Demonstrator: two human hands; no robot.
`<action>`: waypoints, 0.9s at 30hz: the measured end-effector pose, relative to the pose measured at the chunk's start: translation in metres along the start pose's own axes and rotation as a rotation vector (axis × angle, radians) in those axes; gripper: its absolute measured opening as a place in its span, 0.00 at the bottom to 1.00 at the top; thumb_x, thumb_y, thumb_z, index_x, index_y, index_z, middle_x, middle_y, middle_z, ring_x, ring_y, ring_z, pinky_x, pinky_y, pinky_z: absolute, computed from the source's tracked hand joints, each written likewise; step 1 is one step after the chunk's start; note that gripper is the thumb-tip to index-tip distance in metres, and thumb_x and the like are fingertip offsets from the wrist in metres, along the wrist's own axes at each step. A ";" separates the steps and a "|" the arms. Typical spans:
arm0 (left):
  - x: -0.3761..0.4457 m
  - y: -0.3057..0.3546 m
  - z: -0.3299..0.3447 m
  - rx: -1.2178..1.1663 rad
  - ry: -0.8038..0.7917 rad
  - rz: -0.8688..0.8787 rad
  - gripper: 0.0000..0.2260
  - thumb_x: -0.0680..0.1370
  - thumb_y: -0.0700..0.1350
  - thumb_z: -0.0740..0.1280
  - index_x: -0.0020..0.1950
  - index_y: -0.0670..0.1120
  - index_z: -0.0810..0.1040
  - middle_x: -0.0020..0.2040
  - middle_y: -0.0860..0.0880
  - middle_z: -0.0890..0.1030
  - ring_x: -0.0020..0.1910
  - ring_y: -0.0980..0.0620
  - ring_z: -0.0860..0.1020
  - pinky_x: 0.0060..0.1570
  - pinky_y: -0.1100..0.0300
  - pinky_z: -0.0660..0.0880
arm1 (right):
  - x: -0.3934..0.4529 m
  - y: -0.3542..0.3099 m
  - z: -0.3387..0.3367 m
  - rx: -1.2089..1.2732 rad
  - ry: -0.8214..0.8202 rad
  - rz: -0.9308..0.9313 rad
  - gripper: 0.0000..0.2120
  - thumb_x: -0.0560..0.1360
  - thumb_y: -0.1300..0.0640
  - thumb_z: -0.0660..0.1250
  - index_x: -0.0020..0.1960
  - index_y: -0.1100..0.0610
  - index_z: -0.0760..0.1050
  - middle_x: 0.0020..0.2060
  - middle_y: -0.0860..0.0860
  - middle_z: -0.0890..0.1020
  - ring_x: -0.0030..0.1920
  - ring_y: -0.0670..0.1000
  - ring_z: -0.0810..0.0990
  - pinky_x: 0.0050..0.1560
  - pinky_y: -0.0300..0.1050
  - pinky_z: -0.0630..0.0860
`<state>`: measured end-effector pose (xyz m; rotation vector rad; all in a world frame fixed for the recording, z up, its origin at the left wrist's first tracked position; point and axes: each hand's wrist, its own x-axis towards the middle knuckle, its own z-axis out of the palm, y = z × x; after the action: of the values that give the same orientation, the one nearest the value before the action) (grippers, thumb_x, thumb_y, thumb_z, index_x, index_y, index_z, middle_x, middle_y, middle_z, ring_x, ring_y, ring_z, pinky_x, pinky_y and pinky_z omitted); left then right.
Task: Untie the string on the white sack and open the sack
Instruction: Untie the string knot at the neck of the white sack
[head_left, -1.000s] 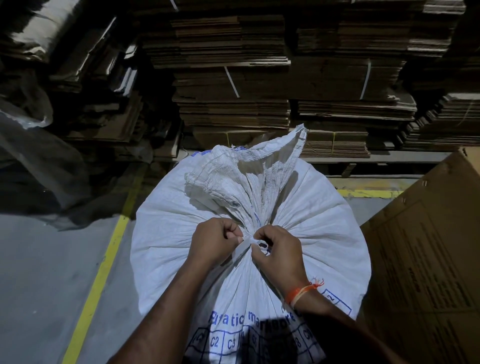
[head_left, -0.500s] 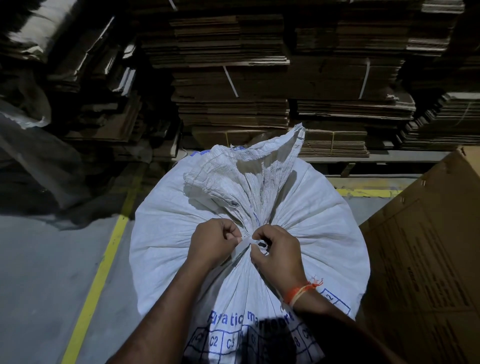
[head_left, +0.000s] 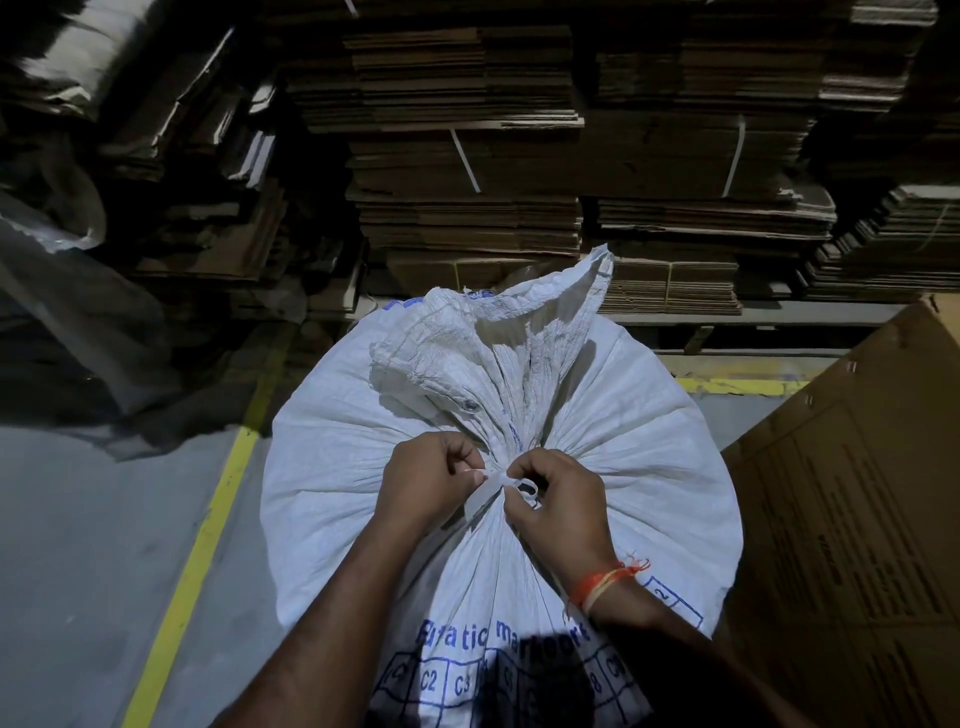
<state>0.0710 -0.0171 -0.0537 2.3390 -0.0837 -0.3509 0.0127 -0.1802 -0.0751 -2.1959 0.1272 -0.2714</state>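
A full white woven sack (head_left: 623, 441) with blue print stands on the floor right below me. Its gathered neck is bound by a white string (head_left: 491, 491) and the loose mouth flops away from me above the tie. My left hand (head_left: 428, 480) pinches the left end of the string at the knot. My right hand (head_left: 558, 501) grips the knot's loop from the right, an orange thread band on its wrist. The knot itself is partly hidden by my fingers.
A large brown cardboard box (head_left: 857, 519) stands close on the right of the sack. Strapped stacks of flattened cartons (head_left: 467, 156) fill the wall behind. A yellow floor line (head_left: 208, 530) runs on the grey concrete floor to the left, with clear plastic sheeting (head_left: 62, 291) beyond.
Both hands stay on the knot with only slight finger movement; the string looks a little more drawn out between them.
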 end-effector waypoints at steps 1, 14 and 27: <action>0.000 0.000 0.000 -0.007 -0.002 -0.002 0.03 0.71 0.45 0.76 0.40 0.51 0.84 0.35 0.54 0.85 0.36 0.57 0.83 0.42 0.53 0.81 | 0.000 0.000 0.000 -0.002 -0.003 0.002 0.09 0.67 0.64 0.74 0.40 0.52 0.78 0.36 0.45 0.80 0.39 0.45 0.79 0.39 0.31 0.71; 0.001 0.001 0.005 -0.036 -0.014 -0.007 0.03 0.70 0.44 0.76 0.40 0.51 0.85 0.34 0.53 0.85 0.36 0.57 0.82 0.40 0.61 0.75 | 0.000 0.005 -0.001 -0.016 0.001 0.007 0.09 0.66 0.65 0.74 0.39 0.52 0.78 0.34 0.45 0.80 0.39 0.44 0.80 0.39 0.28 0.70; -0.002 0.003 0.006 0.003 -0.004 -0.004 0.05 0.69 0.42 0.73 0.40 0.53 0.85 0.34 0.54 0.85 0.37 0.58 0.82 0.41 0.61 0.77 | -0.005 0.011 -0.002 0.015 -0.008 0.018 0.11 0.67 0.66 0.75 0.40 0.51 0.79 0.35 0.43 0.80 0.40 0.41 0.79 0.40 0.25 0.68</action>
<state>0.0675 -0.0233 -0.0552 2.3413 -0.0815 -0.3577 0.0079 -0.1875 -0.0837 -2.1797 0.1402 -0.2530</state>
